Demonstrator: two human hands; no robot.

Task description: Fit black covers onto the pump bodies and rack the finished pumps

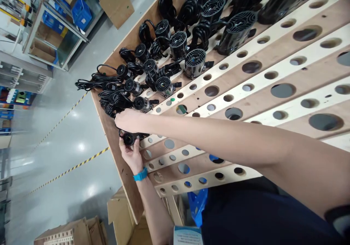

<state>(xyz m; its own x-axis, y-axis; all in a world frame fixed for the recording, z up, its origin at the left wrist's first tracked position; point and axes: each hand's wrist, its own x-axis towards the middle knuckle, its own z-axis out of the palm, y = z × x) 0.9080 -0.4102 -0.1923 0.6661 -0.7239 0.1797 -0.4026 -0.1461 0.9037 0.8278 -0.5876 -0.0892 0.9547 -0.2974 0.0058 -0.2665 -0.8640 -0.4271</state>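
A tilted wooden rack (273, 73) has rows of round holes, and many black cylindrical pumps (175, 44) with coiled black cords stand in its far end. My left hand (133, 156), with a blue wristband (140, 174), grips a small black pump (128, 139) at the rack's far edge. Just above that pump, my right hand (128, 120) is closed with its fingers curled by the pump and the black cords (112, 108). What the right fingers grip is hidden.
Cardboard boxes (82, 232) stand on the grey floor below the rack, and another box (115, 2) lies at the top. Yellow-black tape (68, 170) crosses the floor. Metal shelves with blue bins (79, 11) stand at the upper left. A blue bag (197, 205) hangs under the rack.
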